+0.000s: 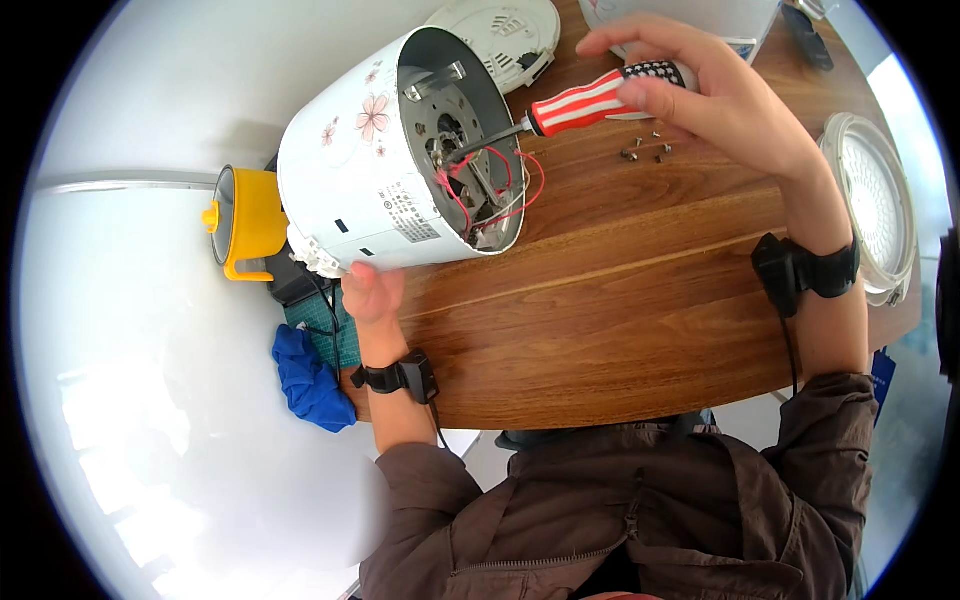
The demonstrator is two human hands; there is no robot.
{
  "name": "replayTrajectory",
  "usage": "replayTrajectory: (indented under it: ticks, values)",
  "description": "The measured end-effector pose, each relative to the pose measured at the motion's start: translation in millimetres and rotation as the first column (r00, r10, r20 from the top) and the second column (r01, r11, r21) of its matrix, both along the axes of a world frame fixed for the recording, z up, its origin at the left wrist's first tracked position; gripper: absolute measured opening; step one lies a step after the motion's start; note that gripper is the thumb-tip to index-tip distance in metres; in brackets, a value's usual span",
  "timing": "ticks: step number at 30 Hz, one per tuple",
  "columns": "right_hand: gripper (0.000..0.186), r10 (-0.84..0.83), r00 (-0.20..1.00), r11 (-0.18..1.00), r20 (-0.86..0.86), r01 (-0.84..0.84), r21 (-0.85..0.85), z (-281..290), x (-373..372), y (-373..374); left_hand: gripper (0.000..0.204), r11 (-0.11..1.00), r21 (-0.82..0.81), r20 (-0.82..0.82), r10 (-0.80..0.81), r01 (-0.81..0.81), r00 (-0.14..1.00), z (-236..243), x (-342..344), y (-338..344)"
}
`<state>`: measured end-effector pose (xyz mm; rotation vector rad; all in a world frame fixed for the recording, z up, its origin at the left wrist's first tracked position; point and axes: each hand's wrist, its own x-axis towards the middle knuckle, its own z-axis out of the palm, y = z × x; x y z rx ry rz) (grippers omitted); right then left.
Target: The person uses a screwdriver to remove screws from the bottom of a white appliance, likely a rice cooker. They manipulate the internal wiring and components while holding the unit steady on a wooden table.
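Note:
A white rice cooker body (345,165) printed with pink flowers lies on its side, its open bottom turned to the right. Red and pale wires (468,190) and metal parts show inside. My left hand (375,292) holds the body's lower edge beside a white plastic hinge piece; most of its fingers are hidden. In my right hand (695,85) is a screwdriver (585,105) with a red-and-white striped, star-patterned handle. The thumb lies on the handle and the index finger sticks out past it. The shaft reaches into the open bottom; its tip is hard to make out among the parts.
Several small screws (640,150) lie on the wooden table (600,300). A round vented cover (505,40) sits behind the body, and a round white lid (870,200) at the right edge. To the left are a yellow pot (258,222), a blue cloth (308,380) and a green mat (347,345).

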<state>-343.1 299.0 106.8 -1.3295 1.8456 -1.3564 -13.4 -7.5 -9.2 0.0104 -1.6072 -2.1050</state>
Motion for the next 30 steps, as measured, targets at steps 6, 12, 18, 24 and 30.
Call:
replayTrajectory:
  ticks: [6,12,18,24,30]
  values:
    - [0.037,-0.046,0.981,0.964,-0.189,-0.006,-0.265,-16,-3,-10,0.078,0.999,0.033,-0.026,0.03,-0.029,0.999,-3,1,-1]
    - [0.031,-0.019,0.999,0.999,0.029,0.018,0.029,9,3,0,0.078,0.998,0.049,-0.016,0.051,-0.05,0.999,1,-2,3]
    - [0.032,0.023,0.97,0.97,-0.24,-0.08,-0.23,-16,-8,-11,0.08,1.0,-0.028,0.002,-0.007,0.007,1.0,0,0,-2]
    - [0.042,0.051,0.988,0.992,0.144,-0.066,0.106,9,-3,3,0.08,0.999,-0.036,0.004,0.027,-0.027,1.0,1,-1,1]
    - [0.029,0.055,0.998,0.994,0.038,-0.052,-0.097,21,7,3,0.078,0.997,0.005,-0.007,0.083,-0.083,0.997,3,-3,5]
